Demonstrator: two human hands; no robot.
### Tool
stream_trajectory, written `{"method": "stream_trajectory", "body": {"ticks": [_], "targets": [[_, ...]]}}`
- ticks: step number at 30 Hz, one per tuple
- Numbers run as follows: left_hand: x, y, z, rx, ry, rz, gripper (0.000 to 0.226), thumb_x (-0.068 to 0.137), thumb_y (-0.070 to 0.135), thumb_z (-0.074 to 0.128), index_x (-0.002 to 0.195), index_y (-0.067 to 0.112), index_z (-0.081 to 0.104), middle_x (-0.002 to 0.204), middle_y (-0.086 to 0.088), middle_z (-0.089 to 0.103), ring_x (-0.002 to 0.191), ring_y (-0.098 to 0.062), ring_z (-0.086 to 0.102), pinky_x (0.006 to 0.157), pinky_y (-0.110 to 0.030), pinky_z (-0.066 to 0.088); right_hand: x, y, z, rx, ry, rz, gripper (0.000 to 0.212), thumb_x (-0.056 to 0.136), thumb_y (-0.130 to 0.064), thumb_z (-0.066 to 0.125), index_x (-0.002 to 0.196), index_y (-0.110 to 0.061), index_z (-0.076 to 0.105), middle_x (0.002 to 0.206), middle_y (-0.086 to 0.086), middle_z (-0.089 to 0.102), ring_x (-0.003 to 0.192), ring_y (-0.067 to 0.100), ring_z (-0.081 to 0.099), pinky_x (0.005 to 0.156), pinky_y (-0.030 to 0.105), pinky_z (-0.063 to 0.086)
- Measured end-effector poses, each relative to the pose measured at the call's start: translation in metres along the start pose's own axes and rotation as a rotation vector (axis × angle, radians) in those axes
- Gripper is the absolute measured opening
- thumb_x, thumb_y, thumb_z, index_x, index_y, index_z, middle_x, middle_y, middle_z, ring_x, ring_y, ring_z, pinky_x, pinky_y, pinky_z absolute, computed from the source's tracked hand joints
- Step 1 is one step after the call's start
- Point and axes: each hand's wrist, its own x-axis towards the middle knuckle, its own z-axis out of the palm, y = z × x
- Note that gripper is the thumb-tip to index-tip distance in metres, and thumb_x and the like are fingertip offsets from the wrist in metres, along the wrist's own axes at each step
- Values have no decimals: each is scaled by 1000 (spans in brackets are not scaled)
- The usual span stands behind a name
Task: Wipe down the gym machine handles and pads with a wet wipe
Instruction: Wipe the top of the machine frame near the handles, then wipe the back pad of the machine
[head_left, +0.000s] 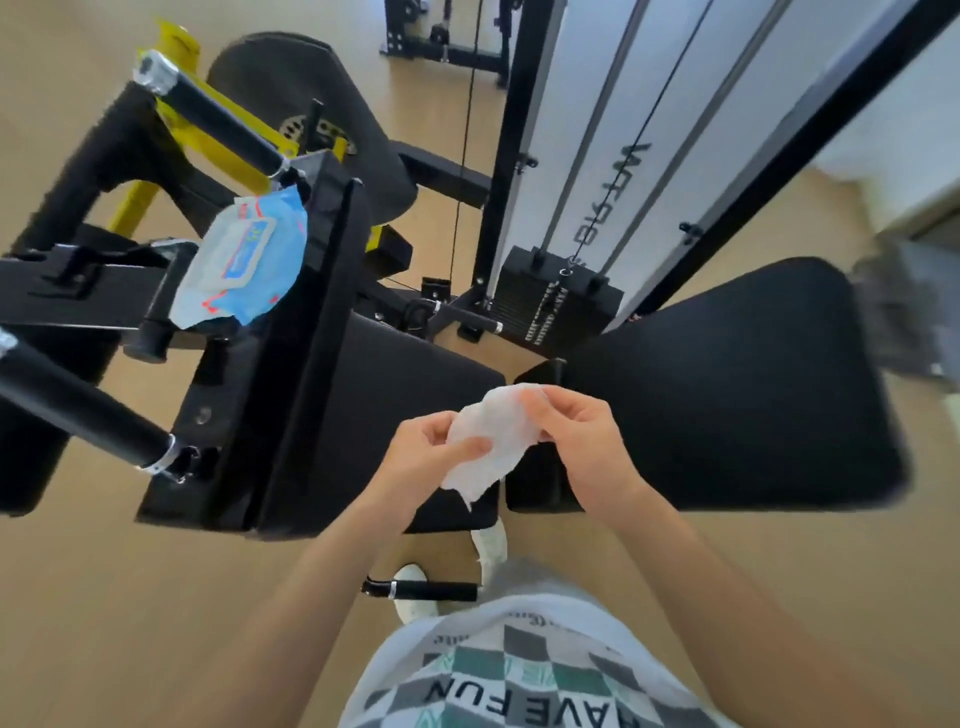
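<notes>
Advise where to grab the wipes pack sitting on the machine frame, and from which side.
Probably pinch the pack at its lower end, which appears to hang free past the frame bar, coming from the near side. Its right edge sits against the upright plate, leaving no finger room there. The left hand, nearer, must first release the wipe.

Left hand (422, 462), right hand (584, 441): both curled, close together
</notes>
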Motion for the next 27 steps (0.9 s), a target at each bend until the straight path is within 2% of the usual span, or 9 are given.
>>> {"method": "stream_trajectory", "body": {"ticks": [4,8,10,12,15,19,23,25,27], "targets": [[8,3,29,54,-131,-10,9,92,22,74,100,19,77,101,-4,75,102,-26,71,94,-41,59,-24,7,-37,-45,291,-10,24,105,-30,55,113,-21,75,105,-5,76,104,16,70,96,42,58],[11,14,68,-54,-201,-20,19,97,23,67,112,14,75,112,-7,74,108,-26,71,97,-46,59,-44,9,-81,-63,473,-87,22,105,-32,55,116,-25,73,104,-10,76,102,12,70,92,41,60],[12,24,93,-105,-205,-7,20,100,24,63,114,16,74,114,-4,75,109,-25,71,94,-42,60,-52,6,-108,-55,524,-138,22,105,-30,55,119,-26,72,105,-11,76,104,11,70,89,35,60],[16,39,124,-119,-192,8,21,102,28,61,114,17,74,113,-2,76,108,-25,72,92,-41,61,-61,-1,-139,-97,585,-181,21,105,-28,56,118,-27,72,103,-14,75,99,8,70,79,26,60],[19,64,176,-87,-180,49,23,102,34,58,112,20,74,113,-2,75,108,-24,72,93,-44,61,-74,-13,-192,-141,691,-213,17,104,-30,57,107,-31,74,91,-11,75,77,8,67,55,22,53],[26,93,245,-65,-275,137,32,101,43,54,112,20,74,116,-5,74,109,-26,71,92,-46,60,-83,-23,-262,-95,839,-219,13,101,-28,64,97,-32,75,87,-14,77,84,5,72,74,24,58],[41,108,304,3,-292,204,30,104,40,53,109,20,74,110,-4,74,102,-24,72,86,-39,62,-75,-9,-320,-38,925,-179,13,99,-25,65,94,-30,76,81,-13,76,78,5,71,72,30,60],[54,105,328,92,-206,238,23,104,36,54,107,22,72,105,1,72,101,-18,70,82,-32,62,-66,10,-341,-74,868,-103,11,99,-25,65,103,-26,75,85,-11,76,85,10,72,72,33,61],[68,92,343,146,-75,221,16,103,33,58,112,24,68,107,6,69,105,-14,67,90,-35,60,-59,30,-354,-111,758,17,28,98,-29,67,123,-19,70,99,-7,73,98,18,71,85,39,61]]}}
